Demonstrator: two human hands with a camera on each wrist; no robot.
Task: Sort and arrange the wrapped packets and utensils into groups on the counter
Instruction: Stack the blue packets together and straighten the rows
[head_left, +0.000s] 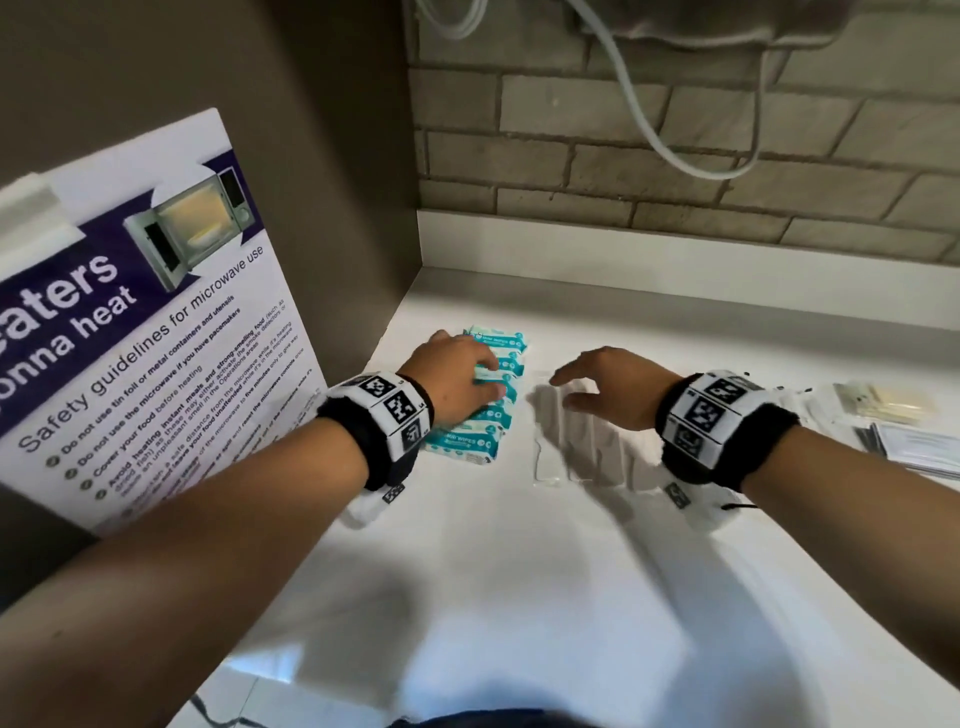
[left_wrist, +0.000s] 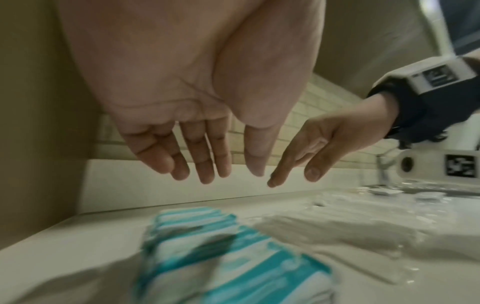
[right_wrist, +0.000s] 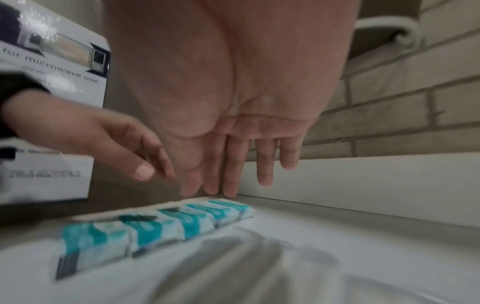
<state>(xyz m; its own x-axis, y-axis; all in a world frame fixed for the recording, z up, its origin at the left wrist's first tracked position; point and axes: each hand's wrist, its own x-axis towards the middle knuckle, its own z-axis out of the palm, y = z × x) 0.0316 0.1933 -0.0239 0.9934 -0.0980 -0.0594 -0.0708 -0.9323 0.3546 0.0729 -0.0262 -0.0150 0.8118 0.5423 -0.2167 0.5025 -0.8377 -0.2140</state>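
Note:
Several teal-and-white wipe packets lie in a row near the counter's back left corner, also seen as a blurred row of wipe packets in the right wrist view. My left hand hovers just above them with straight, spread fingers, holding nothing. To their right lie several clear-wrapped white utensils, side by side. My right hand hangs over their far ends, fingers extended and empty.
A microwave safety poster leans on the left wall. More wrapped packets sit at the right edge of the white counter. A tiled wall and a hanging white cable are behind.

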